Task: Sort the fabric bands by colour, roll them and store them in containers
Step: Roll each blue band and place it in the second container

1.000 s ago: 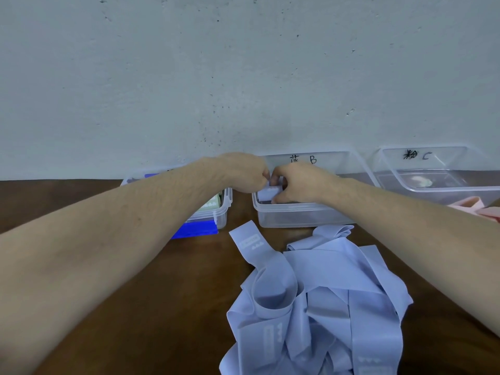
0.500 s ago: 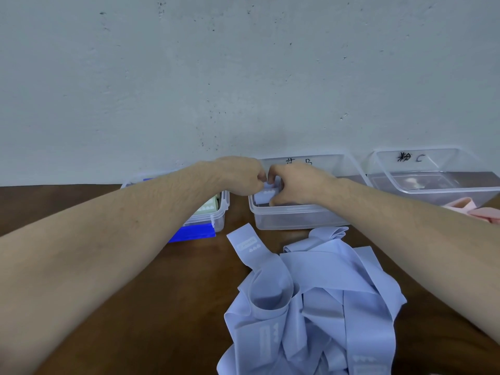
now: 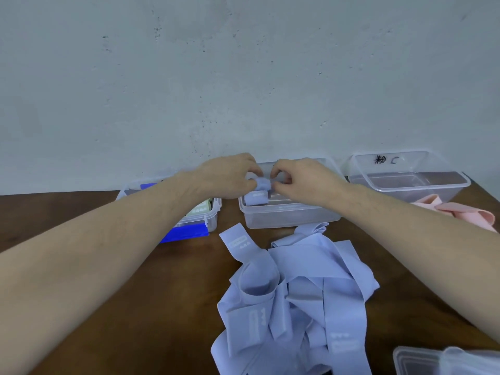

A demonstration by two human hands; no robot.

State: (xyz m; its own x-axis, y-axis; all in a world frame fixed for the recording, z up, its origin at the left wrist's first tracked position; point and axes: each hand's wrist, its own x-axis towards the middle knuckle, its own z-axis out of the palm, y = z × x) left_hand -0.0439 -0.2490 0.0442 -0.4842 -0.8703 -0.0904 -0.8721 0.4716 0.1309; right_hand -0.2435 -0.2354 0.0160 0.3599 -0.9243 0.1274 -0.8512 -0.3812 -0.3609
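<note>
Lavender roll (image 3: 262,184) between both hands' fingers (image 3: 254,176)

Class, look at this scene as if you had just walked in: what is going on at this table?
A person is sorting fabric bands. Both the left hand and the right hand pinch a rolled pale blue band over the middle clear container, where another blue roll already sits. A loose heap of blue bands waits on the brown table. Pink bands lie beside the right container; the left container holds green rolls.
</note>
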